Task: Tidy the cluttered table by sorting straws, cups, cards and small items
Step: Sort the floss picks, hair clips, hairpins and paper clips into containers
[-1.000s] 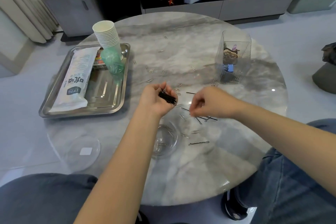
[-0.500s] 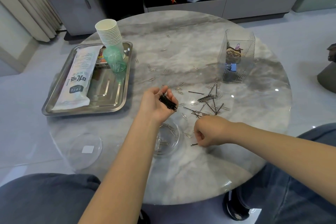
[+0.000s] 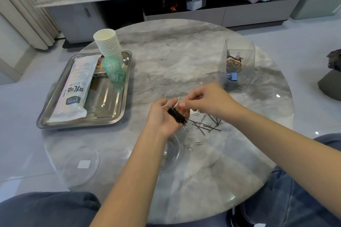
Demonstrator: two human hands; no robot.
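My left hand (image 3: 164, 116) is palm up over the round marble table (image 3: 184, 51), cupping a bunch of black hairpins (image 3: 177, 116). My right hand (image 3: 206, 97) reaches over from the right, its fingertips pinched at the top of that bunch. More black hairpins (image 3: 206, 124) lie scattered on the table just right of my left hand. Silver paper clips (image 3: 152, 78) are strewn across the middle. A clear round dish (image 3: 171, 151) sits under my left wrist, partly hidden.
A steel tray (image 3: 110, 114) at the left holds a white packet of straws (image 3: 75, 86), a stack of paper cups (image 3: 108, 44) and a green bag (image 3: 113, 69). A clear box (image 3: 238, 64) with binder clips stands at the right. A clear lid (image 3: 81, 164) lies near left.
My right hand rose from the table at the lower right and came up to the bunch in my left palm. The left hand stayed roughly in place.
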